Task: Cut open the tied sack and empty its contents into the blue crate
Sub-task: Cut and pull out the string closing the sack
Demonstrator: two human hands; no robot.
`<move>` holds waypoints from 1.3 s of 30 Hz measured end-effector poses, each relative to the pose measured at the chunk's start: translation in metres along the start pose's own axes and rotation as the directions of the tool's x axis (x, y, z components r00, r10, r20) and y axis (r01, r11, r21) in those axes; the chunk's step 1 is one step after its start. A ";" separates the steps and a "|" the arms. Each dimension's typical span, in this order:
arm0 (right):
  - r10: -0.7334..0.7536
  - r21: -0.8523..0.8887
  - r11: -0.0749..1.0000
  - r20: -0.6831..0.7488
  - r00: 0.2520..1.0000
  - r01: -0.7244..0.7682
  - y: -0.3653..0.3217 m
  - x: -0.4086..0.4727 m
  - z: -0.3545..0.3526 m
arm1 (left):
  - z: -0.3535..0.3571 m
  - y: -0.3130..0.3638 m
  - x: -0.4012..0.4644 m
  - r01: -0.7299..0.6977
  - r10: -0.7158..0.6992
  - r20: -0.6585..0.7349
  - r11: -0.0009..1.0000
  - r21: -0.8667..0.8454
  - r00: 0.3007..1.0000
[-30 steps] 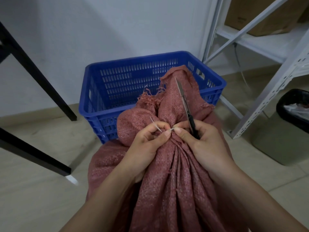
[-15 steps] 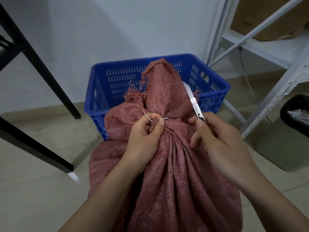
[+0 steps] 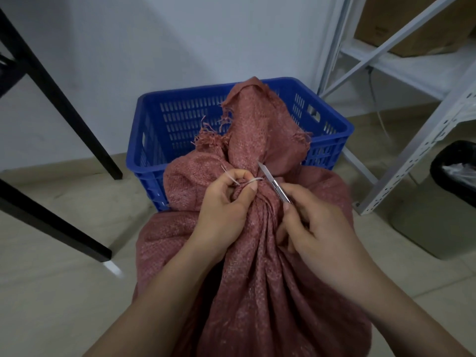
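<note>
A full reddish woven sack (image 3: 257, 266) stands on the floor in front of me, its gathered neck bound by a thin white tie (image 3: 253, 180). My left hand (image 3: 226, 204) pinches the tie and grips the neck just below the knot. My right hand (image 3: 316, 225) holds a slim utility knife (image 3: 274, 182), its blade tip pointing up-left at the neck right beside the tie. The frayed top of the sack rises above the tie. Behind the sack sits the blue slotted crate (image 3: 180, 119); I see nothing inside it.
Black table legs (image 3: 64, 104) slant across the left side. A white metal shelving rack (image 3: 401, 124) with a cardboard box stands at the right, and a grey bin with a black liner (image 3: 443, 202) sits beside it. Pale tiled floor lies around the sack.
My right hand let go of the neck, drew back to the right, and lowered the knife so the blade now points at the tie. My left hand kept its grip.
</note>
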State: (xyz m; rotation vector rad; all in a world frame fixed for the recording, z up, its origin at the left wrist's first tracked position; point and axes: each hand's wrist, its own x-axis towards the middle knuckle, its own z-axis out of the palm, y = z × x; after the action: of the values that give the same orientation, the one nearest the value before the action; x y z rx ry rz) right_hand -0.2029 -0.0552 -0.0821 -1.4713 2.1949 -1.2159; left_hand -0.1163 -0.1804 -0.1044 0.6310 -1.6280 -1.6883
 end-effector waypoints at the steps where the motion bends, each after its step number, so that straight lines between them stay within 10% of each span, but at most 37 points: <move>1: 0.005 -0.017 1.000 -0.015 1.000 -0.005 -0.001 -0.001 0.000 | 0.001 0.000 0.000 -0.014 0.014 -0.005 1.000 0.010 1.000; 39: -0.033 -0.018 0.999 -0.116 0.993 0.031 0.003 0.002 0.026 | -0.002 -0.007 0.000 -0.083 0.084 -0.003 0.991 0.106 0.996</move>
State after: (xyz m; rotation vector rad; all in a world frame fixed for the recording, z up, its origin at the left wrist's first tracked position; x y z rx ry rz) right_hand -0.1906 -0.0700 -0.1005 -1.4827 2.2681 -1.3291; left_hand -0.1158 -0.1822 -0.1117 0.6107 -1.7237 -1.5468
